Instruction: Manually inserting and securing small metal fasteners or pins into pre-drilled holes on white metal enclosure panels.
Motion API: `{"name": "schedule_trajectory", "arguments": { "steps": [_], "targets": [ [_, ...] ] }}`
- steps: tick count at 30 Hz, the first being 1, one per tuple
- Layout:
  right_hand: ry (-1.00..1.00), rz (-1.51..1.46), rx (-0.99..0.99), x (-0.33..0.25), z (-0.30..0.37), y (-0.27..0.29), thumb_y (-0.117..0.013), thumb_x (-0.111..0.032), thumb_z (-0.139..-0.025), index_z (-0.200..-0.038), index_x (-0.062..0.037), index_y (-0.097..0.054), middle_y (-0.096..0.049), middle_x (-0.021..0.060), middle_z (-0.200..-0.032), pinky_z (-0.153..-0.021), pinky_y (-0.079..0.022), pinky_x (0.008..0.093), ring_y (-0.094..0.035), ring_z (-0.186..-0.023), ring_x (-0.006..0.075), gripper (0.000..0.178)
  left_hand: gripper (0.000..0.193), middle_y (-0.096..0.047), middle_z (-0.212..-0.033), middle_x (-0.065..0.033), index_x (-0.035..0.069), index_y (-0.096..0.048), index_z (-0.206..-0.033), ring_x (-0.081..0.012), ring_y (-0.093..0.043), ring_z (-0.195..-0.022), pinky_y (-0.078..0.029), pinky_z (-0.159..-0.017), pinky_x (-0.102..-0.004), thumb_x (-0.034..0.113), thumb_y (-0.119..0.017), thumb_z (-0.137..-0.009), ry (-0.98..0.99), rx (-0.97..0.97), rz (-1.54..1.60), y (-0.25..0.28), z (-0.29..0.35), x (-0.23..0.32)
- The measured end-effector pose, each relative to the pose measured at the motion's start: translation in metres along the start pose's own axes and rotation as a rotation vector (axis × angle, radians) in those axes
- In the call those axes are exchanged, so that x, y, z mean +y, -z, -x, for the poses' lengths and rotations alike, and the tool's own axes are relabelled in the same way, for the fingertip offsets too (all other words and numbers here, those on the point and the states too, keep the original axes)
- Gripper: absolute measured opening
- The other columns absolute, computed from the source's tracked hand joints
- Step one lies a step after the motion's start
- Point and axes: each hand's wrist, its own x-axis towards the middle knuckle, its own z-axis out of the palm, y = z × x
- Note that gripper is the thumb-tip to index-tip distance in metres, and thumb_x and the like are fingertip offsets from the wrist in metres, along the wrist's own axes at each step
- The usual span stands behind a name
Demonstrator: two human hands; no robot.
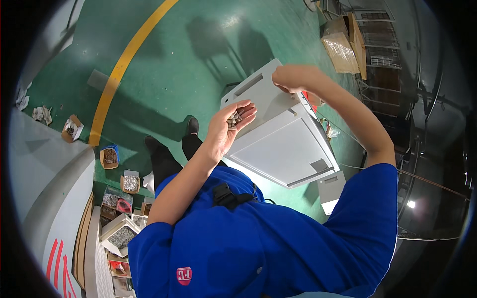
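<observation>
My left hand (221, 130) is cupped with the palm up, holding a small pile of short metal fasteners (234, 119); their exact kind is too small to tell. It is over the near left part of a light grey metal cabinet (283, 149), which has a recessed door panel and a slot in its top face. At the cabinet's far top edge, my right hand (293, 78) is closed with the fingers bent down against the surface. What its fingertips hold, if anything, is hidden.
Open boxes of small parts (109, 156) line the floor at the left, with a white bin of metal bits (121, 237) nearer. A yellow line (119, 69) crosses the green floor. A smaller grey cabinet (332, 186) is at the right; a wrapped carton (342, 44) stands far right.
</observation>
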Motion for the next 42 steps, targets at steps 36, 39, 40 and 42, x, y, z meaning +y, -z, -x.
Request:
{"name": "schedule_trajectory", "arguments": {
  "steps": [36,39,40,42],
  "targets": [
    [0.861,-0.159,1.443,-0.141,-0.032,0.029,-0.061,-0.004,-0.064,-0.071,-0.0043,-0.053,-0.054,0.0055,-0.078,-0.067,-0.047,0.0320,-0.056,-0.075,0.0206,0.011,0.040,-0.056,-0.114,-0.0086,-0.002,-0.043,-0.130,-0.0176,-0.055,-0.104,-0.043,-0.092,-0.0312,0.015,-0.031,-0.096,-0.391,-0.083,0.111,-0.011,0.067,0.102],
    [0.916,-0.247,1.490,-0.144,-0.045,0.056,-0.062,-0.004,-0.064,-0.070,-0.0041,-0.051,-0.054,0.0052,-0.075,-0.065,-0.047,0.0321,-0.056,-0.072,0.0210,0.012,0.038,-0.057,-0.114,-0.0097,-0.003,-0.045,-0.127,-0.0189,-0.055,-0.106,-0.045,-0.091,-0.0333,0.014,-0.032,-0.096,-0.476,-0.058,0.127,-0.017,0.064,0.126],
    [0.947,-0.310,1.498,-0.144,-0.050,0.066,-0.063,-0.003,-0.065,-0.070,-0.0035,-0.051,-0.055,0.0055,-0.074,-0.064,-0.048,0.0320,-0.057,-0.071,0.0205,0.012,0.038,-0.057,-0.114,-0.0100,-0.003,-0.046,-0.127,-0.0193,-0.055,-0.106,-0.046,-0.091,-0.0340,0.014,-0.033,-0.095,-0.505,-0.051,0.132,-0.019,0.063,0.135],
    [1.021,-0.634,1.385,-0.145,-0.058,0.091,-0.063,-0.002,-0.069,-0.072,-0.0021,-0.052,-0.057,0.0062,-0.073,-0.062,-0.048,0.0312,-0.059,-0.070,0.0186,0.011,0.036,-0.057,-0.115,-0.0115,-0.003,-0.048,-0.123,-0.0222,-0.054,-0.109,-0.046,-0.093,-0.0362,0.014,-0.033,-0.095,-0.531,-0.124,0.124,-0.001,0.058,0.160]
  ]
}}
